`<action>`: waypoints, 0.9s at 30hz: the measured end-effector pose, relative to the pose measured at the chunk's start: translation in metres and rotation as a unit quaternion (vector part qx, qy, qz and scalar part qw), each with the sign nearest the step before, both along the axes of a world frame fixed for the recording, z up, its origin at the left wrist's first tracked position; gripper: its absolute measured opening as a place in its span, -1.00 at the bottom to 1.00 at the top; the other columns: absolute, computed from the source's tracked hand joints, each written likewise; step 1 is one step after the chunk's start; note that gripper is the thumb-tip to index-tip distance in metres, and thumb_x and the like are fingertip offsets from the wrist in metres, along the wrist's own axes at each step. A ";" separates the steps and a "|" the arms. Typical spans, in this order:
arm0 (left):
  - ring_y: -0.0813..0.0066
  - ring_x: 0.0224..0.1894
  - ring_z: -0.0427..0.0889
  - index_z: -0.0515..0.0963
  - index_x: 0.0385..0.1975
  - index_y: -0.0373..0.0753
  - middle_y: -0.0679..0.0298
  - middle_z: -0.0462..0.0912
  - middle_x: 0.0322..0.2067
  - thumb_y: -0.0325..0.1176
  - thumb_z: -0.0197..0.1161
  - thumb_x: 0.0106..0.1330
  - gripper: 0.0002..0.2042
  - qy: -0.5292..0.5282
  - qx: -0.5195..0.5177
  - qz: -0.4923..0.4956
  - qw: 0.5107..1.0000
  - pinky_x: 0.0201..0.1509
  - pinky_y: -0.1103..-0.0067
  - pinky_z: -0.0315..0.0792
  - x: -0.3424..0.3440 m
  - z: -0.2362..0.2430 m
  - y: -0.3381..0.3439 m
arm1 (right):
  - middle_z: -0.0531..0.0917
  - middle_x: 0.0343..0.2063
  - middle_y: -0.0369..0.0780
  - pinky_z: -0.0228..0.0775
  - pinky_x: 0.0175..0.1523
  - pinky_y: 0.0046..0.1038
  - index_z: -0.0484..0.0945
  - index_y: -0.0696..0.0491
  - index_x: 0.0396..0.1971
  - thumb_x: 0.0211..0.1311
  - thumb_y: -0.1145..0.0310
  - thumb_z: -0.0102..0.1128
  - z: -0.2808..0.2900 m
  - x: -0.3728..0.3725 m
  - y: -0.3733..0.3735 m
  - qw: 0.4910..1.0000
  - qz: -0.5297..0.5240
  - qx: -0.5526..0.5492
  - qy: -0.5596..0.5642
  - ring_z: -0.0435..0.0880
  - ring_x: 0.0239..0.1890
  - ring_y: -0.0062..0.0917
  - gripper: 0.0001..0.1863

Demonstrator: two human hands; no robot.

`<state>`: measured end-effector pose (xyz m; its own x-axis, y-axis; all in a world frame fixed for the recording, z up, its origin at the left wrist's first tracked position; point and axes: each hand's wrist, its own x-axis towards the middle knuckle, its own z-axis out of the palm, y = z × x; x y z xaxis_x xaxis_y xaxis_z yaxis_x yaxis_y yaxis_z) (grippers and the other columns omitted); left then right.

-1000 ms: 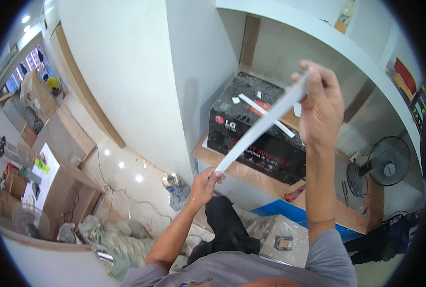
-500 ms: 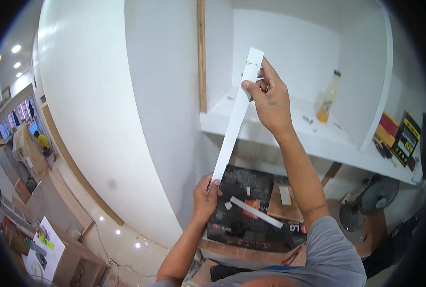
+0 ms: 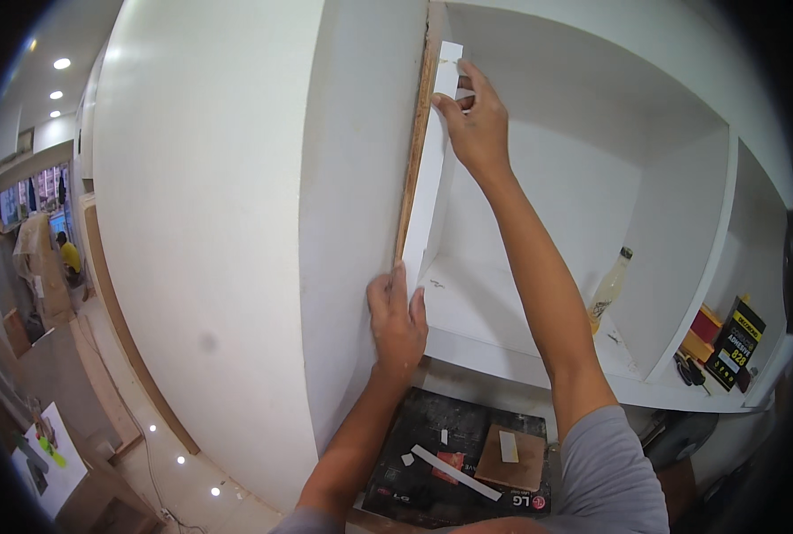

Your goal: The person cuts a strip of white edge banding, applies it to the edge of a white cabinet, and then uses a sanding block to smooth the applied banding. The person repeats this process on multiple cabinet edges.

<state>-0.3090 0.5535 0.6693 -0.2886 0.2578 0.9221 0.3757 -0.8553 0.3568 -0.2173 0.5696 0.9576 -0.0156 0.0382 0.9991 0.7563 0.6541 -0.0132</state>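
White, likely light and bendy, the strip (image 3: 427,178) stands along the wood edge (image 3: 417,147), best held near its ends: my right hand (image 3: 481,125) pinches high, my left hand (image 3: 399,327) clasps low.

My white strip (image 3: 425,182) shows smooth beside rough wooden edging (image 3: 417,142); the panel (image 3: 205,205) is softly glossy, my grey sleeve (image 3: 606,463) matt cloth.

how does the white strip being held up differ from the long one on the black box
The held white strip stands near upright; the loose white strip lies atop the black box. The held white strip shows yellowish marks near its top; the loose white strip shows none. Both are long and white.
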 end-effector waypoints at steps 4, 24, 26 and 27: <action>-0.03 0.03 0.57 0.46 0.34 -0.38 -0.09 0.45 0.07 -0.58 0.35 0.37 -0.48 -0.007 0.030 0.013 0.999 0.08 0.29 0.56 0.012 0.061 0.021 | 0.63 0.15 0.09 0.55 0.13 -0.24 0.46 0.27 0.33 0.30 0.37 0.40 0.051 -0.005 0.041 0.979 -0.131 0.143 -0.069 0.67 0.06 -0.15 -0.37; -0.16 0.45 0.30 0.54 0.23 -0.44 -0.07 0.35 0.39 -0.54 0.22 0.38 -0.59 0.097 -0.046 0.063 0.992 0.49 0.05 0.27 0.023 -0.023 0.013 | 0.39 0.42 0.19 0.37 0.45 -0.18 0.42 0.35 0.35 0.36 0.58 0.13 0.090 -0.035 0.102 0.984 -0.084 0.155 0.011 0.47 0.40 0.05 -0.45; -0.12 0.49 0.27 0.52 0.26 -0.44 -0.08 0.32 0.42 -0.51 0.24 0.38 -0.56 0.118 -0.066 0.065 0.989 0.50 0.09 0.27 0.022 -0.043 0.016 | 0.42 0.40 0.17 0.40 0.43 -0.20 0.45 0.34 0.32 0.36 0.57 0.12 0.091 -0.033 0.102 0.981 -0.100 0.169 0.001 0.51 0.37 0.02 -0.47; -0.12 0.50 0.25 0.52 0.26 -0.44 -0.09 0.31 0.44 -0.50 0.25 0.38 -0.56 0.120 -0.070 0.049 0.989 0.50 0.09 0.26 0.020 -0.052 0.017 | 0.43 0.40 0.16 0.42 0.42 -0.21 0.47 0.33 0.31 0.36 0.56 0.12 0.090 -0.031 0.101 0.981 -0.110 0.162 -0.001 0.54 0.35 0.01 -0.48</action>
<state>-0.2890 0.5708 0.6175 -0.0956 0.3699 0.9242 0.5420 -0.7594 0.3600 -0.2488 0.6704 1.0480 -0.0440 -0.2786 0.9594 0.8796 0.4446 0.1694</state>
